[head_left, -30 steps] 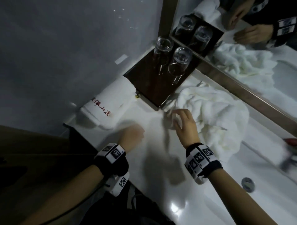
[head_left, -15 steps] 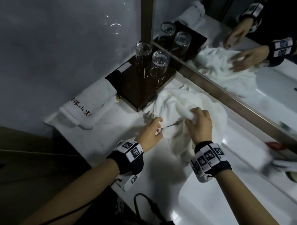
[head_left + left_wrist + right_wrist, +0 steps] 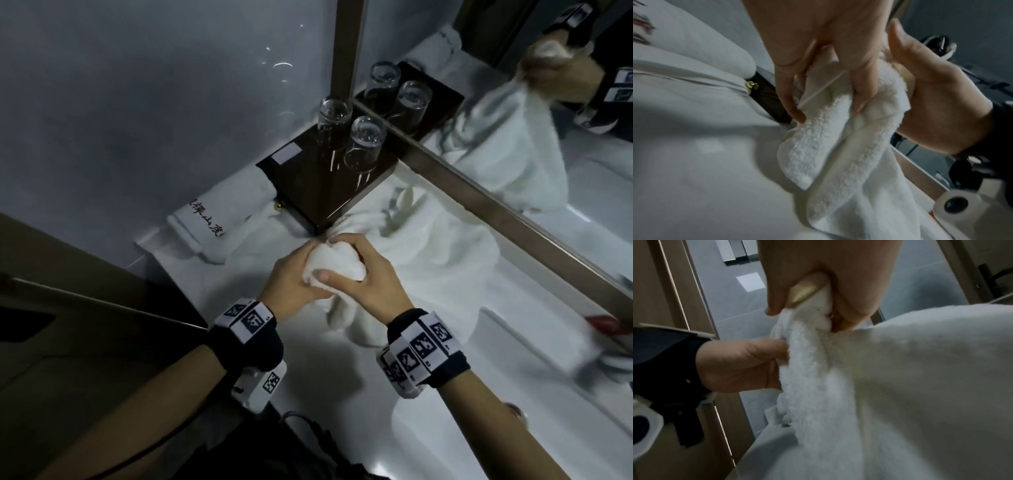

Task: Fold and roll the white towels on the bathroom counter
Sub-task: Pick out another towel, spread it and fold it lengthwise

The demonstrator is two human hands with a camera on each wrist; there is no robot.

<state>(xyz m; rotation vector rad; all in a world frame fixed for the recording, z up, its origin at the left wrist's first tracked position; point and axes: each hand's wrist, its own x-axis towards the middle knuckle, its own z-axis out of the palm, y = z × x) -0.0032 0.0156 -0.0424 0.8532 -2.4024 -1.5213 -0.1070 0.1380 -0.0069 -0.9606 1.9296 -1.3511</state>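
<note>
Since a crumpled heap offers no edge to fold along, grips the loose white towel (image 3: 428, 260) at one bunched end with both hands: left hand (image 3: 291, 277) curled round the wad from the left, right hand (image 3: 370, 284) wrapped over it from the right, thumb laid across the front. Holds that end just above the counter (image 3: 308, 394), close in front of the corner of the dark tray (image 3: 318, 185), and leaves the remainder trailing down and spread over the counter toward the mirror (image 3: 513, 102). Looks, as a judgement, like hunting for a corner or hem before shaking the cloth out flat; no fold made yet, no roll begun. From the left wrist, shows a thin hem line caught under the fingers (image 3: 863, 78); from the right wrist, shows terry pile clamped between thumb and fingers (image 3: 855, 305).

Counts as follows:
- One loose towel, in hand.
- One folded towel (image 3: 205, 229) with red lettering, parked against the wall just left of the tray, probably to keep it out of the working space.
- Two glasses (image 3: 364, 144), mouth down on the tray, presumably against dust.
- One tray.
- Two hands, both occupied.

Discounts the doubles in the mirror as reflections. Cannot tell what the blurred red thing (image 3: 603, 323) at the right edge is.
</note>
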